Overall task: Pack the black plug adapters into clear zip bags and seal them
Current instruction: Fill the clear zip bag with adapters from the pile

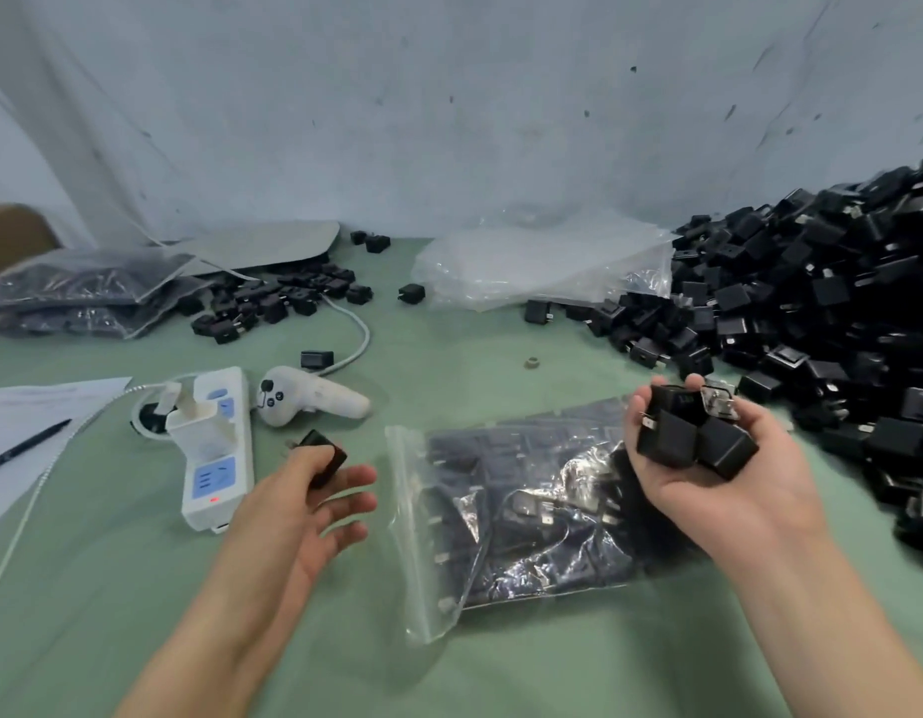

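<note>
Crowding the green table (501,676) are a large heap of black plug adapters (811,313) along the right side, a stack of empty clear bags (547,261) at the back, a smaller scatter of adapters (273,303) back left, and filled bags (81,287) at the far left. A white power strip (216,458) with a red light, a white controller (304,401), a sheet of paper (40,406) and a pen (24,448) lie near the left grip (293,515).

Between the two grips the zip bag (521,510) lies flat on the table, partly filled with adapters. Its long axis runs left to right and its gaping mouth is turned toward the left grip. That grip pinches a single adapter (325,453) between thumb and forefinger, the other fingers spread, just left of the mouth; its prongs are too blurred to place. The right grip (749,489), palm up over the bag's far right corner, curls round a handful of adapters (697,432), one showing its metal prongs upward.
</note>
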Tool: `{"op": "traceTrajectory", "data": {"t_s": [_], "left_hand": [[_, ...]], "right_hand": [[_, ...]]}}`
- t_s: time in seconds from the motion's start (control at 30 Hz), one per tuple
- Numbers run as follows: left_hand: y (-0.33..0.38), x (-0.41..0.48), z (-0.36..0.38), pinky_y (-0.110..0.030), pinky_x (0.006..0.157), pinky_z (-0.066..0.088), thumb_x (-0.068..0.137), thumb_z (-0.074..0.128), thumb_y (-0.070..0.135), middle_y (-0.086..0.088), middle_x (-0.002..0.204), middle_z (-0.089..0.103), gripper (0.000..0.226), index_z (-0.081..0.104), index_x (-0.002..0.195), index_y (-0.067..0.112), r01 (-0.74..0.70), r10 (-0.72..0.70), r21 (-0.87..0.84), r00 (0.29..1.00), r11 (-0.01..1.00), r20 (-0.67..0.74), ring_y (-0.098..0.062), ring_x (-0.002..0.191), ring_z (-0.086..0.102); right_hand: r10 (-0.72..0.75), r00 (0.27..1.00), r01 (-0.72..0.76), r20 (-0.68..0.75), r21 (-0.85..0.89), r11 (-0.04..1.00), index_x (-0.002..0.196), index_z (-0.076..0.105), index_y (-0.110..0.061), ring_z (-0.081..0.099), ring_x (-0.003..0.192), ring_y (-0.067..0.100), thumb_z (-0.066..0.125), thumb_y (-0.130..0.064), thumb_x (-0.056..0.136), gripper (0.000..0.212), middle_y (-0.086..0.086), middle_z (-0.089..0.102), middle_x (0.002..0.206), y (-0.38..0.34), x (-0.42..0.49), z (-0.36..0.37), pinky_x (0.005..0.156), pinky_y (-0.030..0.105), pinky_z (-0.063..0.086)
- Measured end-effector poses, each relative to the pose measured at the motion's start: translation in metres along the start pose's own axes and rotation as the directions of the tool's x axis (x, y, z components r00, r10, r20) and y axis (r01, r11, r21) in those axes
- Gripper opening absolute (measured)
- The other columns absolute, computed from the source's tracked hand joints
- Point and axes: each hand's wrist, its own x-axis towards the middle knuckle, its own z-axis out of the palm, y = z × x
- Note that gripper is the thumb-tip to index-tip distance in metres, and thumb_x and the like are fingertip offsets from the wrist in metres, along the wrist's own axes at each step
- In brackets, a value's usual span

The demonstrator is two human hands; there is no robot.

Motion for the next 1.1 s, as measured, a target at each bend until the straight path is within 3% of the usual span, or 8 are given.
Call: {"op": "traceTrajectory", "data": {"t_s": [0.1,0.2,0.27,0.37,0.47,0.67,0.97,1.1], "left_hand": [[-0.012,0.008,-0.011,-0.035,0.061,0.048,0.089,0.064,0.030,-0.004,0.074,0.066,0.019,0.065,0.089,0.011,0.001,0.021,0.212,0.995,0.977,-0.098,-0.016,0.060,0.060],[-0.023,0.007,-0.013,-0.034,0.061,0.044,0.089,0.069,0.027,0.001,0.059,0.062,0.020,0.066,0.092,0.008,0.026,-0.023,0.396,1.000,0.918,-0.012,-0.016,0.057,0.055],[-0.027,0.003,-0.011,-0.027,0.058,0.047,0.093,0.065,0.025,0.002,0.067,0.071,0.013,0.066,0.101,0.015,0.019,-0.049,0.420,0.997,0.907,0.061,-0.013,0.058,0.059],[-0.026,-0.003,-0.009,-0.017,0.060,0.048,0.076,0.069,0.053,0.005,0.080,0.076,0.040,0.071,0.099,0.020,-0.044,-0.032,0.478,0.988,0.877,0.150,-0.003,0.066,0.062],[-0.024,-0.007,-0.010,-0.021,0.066,0.047,0.066,0.066,0.061,0.007,0.075,0.072,0.039,0.078,0.092,0.034,-0.093,-0.011,0.510,0.980,0.855,0.198,-0.004,0.064,0.058],[-0.024,-0.010,0.002,-0.016,0.051,0.041,0.078,0.061,0.050,-0.008,0.061,0.062,0.041,0.077,0.081,0.013,-0.068,-0.150,0.502,0.912,0.862,0.382,-0.014,0.049,0.051],[-0.024,-0.018,0.010,-0.015,0.044,0.035,0.066,0.062,0.063,-0.002,0.049,0.059,0.053,0.076,0.074,0.013,-0.064,-0.128,0.594,0.952,0.802,0.277,-0.011,0.038,0.043],[-0.030,-0.017,0.014,-0.018,0.040,0.035,0.076,0.068,0.049,-0.003,0.057,0.068,0.039,0.068,0.069,0.011,-0.062,-0.085,0.556,0.968,0.829,0.235,-0.013,0.037,0.043]], "right_hand": [[0.001,1.000,-0.001,-0.002,-0.030,1.000,0.087,0.072,-0.010,0.069,0.092,0.029,0.057,-0.021,0.090,0.020,0.014,0.071,0.112,0.001,-0.003,-0.003,0.070,0.044,0.059],[-0.008,1.000,0.008,0.002,-0.041,0.999,0.089,0.073,-0.010,0.069,0.094,0.031,0.057,-0.020,0.091,0.019,0.015,0.071,0.114,0.002,-0.005,-0.006,0.070,0.043,0.059],[-0.009,1.000,0.009,0.014,-0.049,0.999,0.090,0.073,-0.011,0.069,0.093,0.032,0.056,-0.020,0.092,0.019,0.015,0.071,0.114,0.002,-0.005,-0.005,0.069,0.043,0.059],[-0.023,0.999,0.024,0.023,-0.055,0.998,0.089,0.073,-0.011,0.071,0.087,0.032,0.055,-0.022,0.094,0.022,0.014,0.072,0.111,0.001,-0.003,-0.004,0.068,0.042,0.059],[-0.032,0.999,0.035,0.035,-0.074,0.997,0.094,0.072,-0.012,0.071,0.084,0.032,0.053,-0.026,0.095,0.023,0.014,0.073,0.108,0.001,0.000,-0.001,0.070,0.041,0.059],[-0.036,0.999,0.040,0.040,-0.084,0.996,0.096,0.073,-0.012,0.071,0.089,0.032,0.053,-0.027,0.093,0.025,0.014,0.072,0.109,0.002,0.002,-0.001,0.071,0.041,0.059],[-0.043,0.998,0.047,0.042,-0.101,0.994,0.095,0.072,-0.012,0.071,0.091,0.031,0.053,-0.027,0.094,0.024,0.013,0.072,0.110,-0.001,0.000,-0.001,0.071,0.041,0.059],[-0.041,0.999,0.045,0.036,-0.106,0.993,0.096,0.072,-0.012,0.070,0.093,0.030,0.053,-0.027,0.094,0.024,0.013,0.072,0.110,0.001,-0.001,-0.001,0.070,0.040,0.059]]}}
